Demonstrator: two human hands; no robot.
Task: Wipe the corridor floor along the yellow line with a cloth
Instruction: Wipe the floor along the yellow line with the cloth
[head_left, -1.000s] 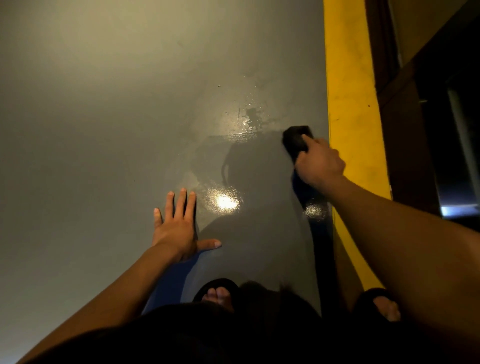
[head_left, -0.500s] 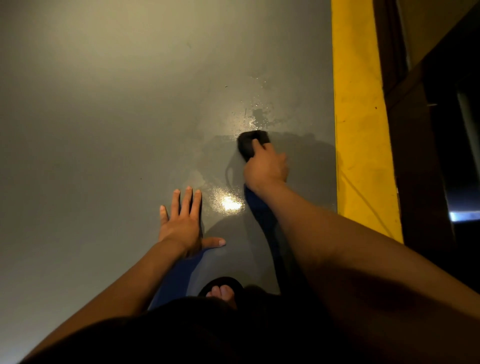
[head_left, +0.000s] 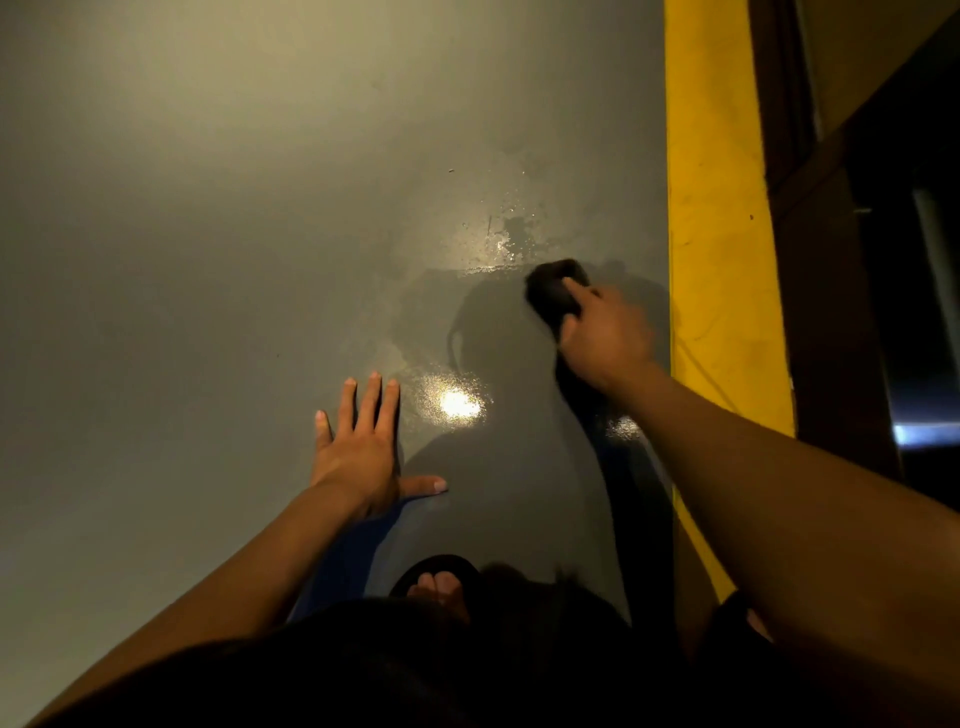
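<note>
1. We see the right hand (head_left: 605, 338) curled round a dark cloth (head_left: 553, 293), the fingers wrapped over its near end and the rest of the wad sticking out beyond the knuckles.
2. The cloth is pressed down on the grey floor (head_left: 208, 260), and the hand looks slightly blurred.
3. Just to the right of the grip runs the yellow line (head_left: 711, 208); the hand sits close beside its edge but, as far as we can tell, on the grey part only.
4. Just beyond and to the left of the cloth we see a wet patch (head_left: 511, 236) with small shining drops.
5. Nearer to us than the grip, and to its left, a bright glare spot (head_left: 457, 405) shines on the damp surface.
6. Further left of that glare, the left hand (head_left: 361, 447) lies flat on the floor, fingers straight and close together, thumb stretched out to the side; it holds nothing.
7. Nearest to us, below both arms, toes in a dark sandal (head_left: 436, 574) show on the floor.
8. Beyond the yellow line, on the far side from the grip, stands a dark brown wooden frame (head_left: 826, 312).
</note>
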